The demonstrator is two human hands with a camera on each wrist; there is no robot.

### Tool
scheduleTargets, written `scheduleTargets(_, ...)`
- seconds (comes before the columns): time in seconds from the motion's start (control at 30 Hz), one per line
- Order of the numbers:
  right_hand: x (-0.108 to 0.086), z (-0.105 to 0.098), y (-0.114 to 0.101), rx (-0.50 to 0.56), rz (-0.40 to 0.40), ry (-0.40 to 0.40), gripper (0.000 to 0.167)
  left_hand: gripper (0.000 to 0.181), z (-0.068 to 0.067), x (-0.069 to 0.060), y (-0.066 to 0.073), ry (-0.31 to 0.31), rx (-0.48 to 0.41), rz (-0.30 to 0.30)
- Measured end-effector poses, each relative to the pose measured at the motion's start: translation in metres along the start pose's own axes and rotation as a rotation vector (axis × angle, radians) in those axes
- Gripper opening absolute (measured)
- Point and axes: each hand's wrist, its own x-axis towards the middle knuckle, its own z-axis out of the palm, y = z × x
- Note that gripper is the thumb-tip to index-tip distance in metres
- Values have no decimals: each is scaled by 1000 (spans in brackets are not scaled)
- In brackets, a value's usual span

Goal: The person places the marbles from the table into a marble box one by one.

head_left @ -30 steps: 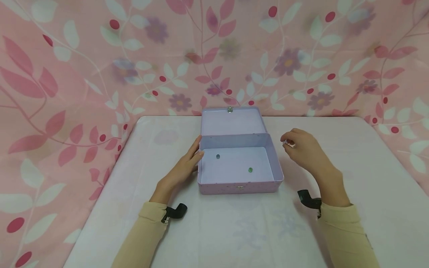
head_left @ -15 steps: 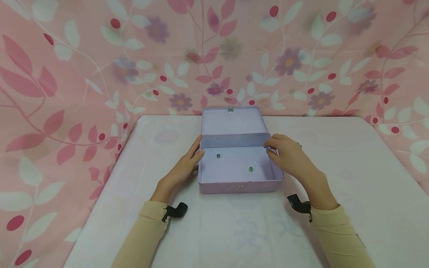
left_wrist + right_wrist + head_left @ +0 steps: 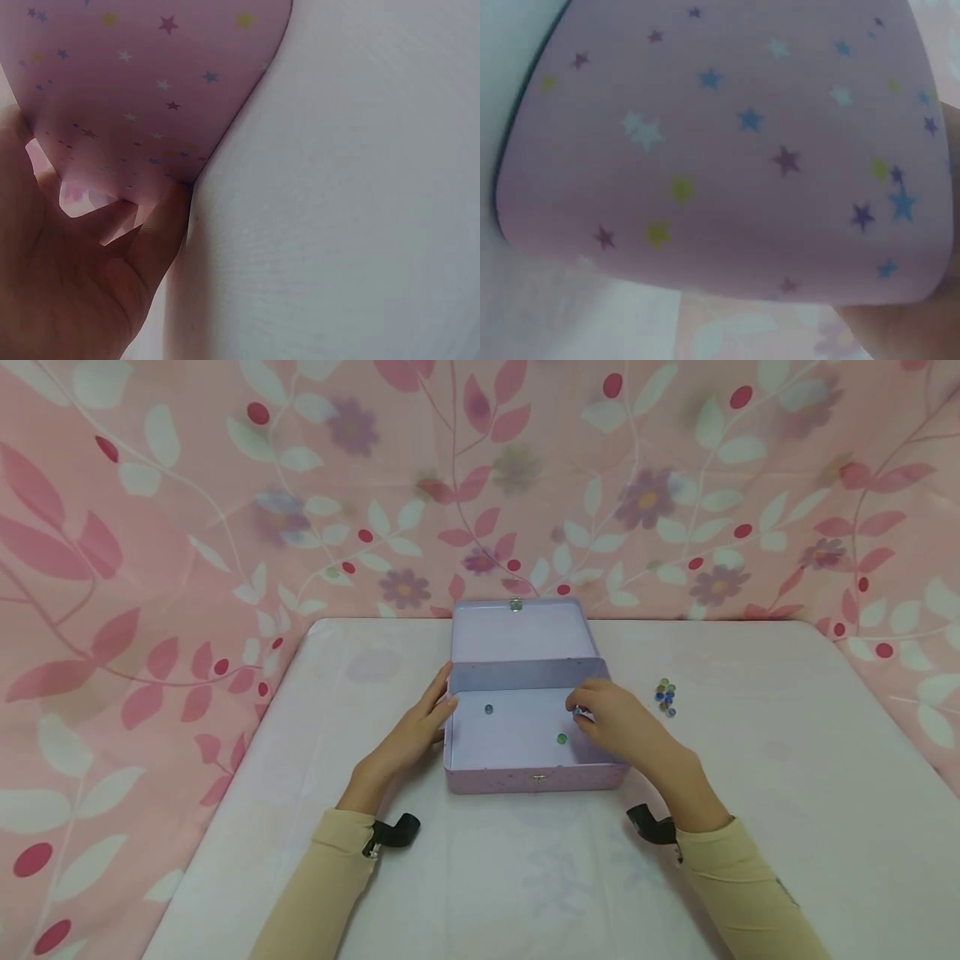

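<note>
A lilac tin box [image 3: 536,780] stands with its lid [image 3: 525,633] tipped back. My left hand [image 3: 408,739] rests against the box's left side, its fingers extended along the wall and the thumb at the rim. In the left wrist view, those fingers [image 3: 161,225] touch the star-printed side. My right hand [image 3: 618,722] is over the right part of the box and pinches a small glass marble [image 3: 580,712], mostly hidden by the fingers. On the box floor lie a greyish-blue marble [image 3: 489,709] and a green marble [image 3: 562,739].
Several blue, green and amber marbles [image 3: 666,697] lie grouped on the white-covered table [image 3: 525,877], right of the box. A pink floral cloth [image 3: 480,485] hangs behind the table. The star-printed box side [image 3: 742,165] fills most of the right wrist view.
My right hand has moved left from beside the box to over its inside, carrying the marble. The marble group on the table has come into sight. The left hand has stayed put.
</note>
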Motion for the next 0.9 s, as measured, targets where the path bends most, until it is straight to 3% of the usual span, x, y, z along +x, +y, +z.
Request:
scheduleTargets(0.37, -3, 14, -5, -113, 1, -83, 13, 63, 2, -3, 0, 3, -13, -13)
scheduleTargets(0.57, -1, 14, -6, -194, -8, -85, 10, 61, 0, -2, 3, 3, -15, -9)
scheduleTargets(0.9, 0, 15, -10, -236, 16, -97, 11, 62, 0, -1, 2, 8, -11, -2)
